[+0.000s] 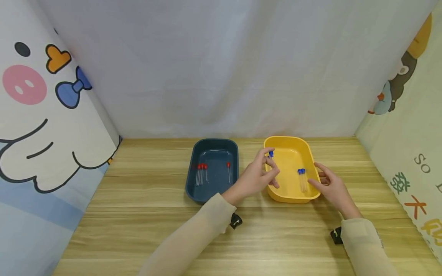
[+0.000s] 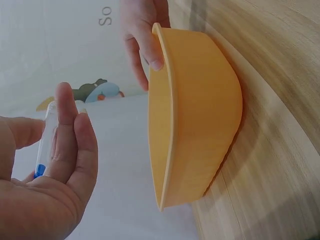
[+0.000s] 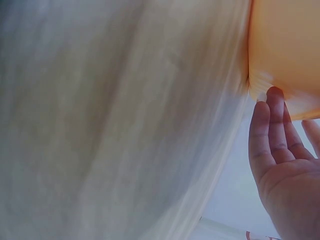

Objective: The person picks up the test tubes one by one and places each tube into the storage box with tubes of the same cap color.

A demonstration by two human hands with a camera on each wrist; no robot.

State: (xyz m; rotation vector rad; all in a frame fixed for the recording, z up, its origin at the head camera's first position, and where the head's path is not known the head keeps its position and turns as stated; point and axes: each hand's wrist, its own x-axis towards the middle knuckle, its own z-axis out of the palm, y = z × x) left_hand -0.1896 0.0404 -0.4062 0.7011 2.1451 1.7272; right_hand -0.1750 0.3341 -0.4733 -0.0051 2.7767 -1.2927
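My left hand (image 1: 259,174) pinches a clear tube with a blue cap (image 1: 271,153) over the left rim of the yellow bin (image 1: 284,197). In the left wrist view the clear tube (image 2: 47,132) lies between thumb and fingers, its blue end low and partly hidden by the hand. Two more blue-capped tubes (image 1: 302,180) lie side by side on the bin's floor. At the bin's right side, my right hand (image 1: 333,189) holds the rim, thumb over the inside and fingers along the outer wall. The right wrist view shows those fingers (image 3: 276,117) against the yellow wall.
A dark blue bin (image 1: 215,195) stands left of the yellow one, with several red-capped tubes (image 1: 201,174) grouped on its left and a single red-capped tube (image 1: 228,172) on its right. Both bins are on a wood-grain table (image 1: 138,214), near a pale curtain (image 1: 207,76) behind.
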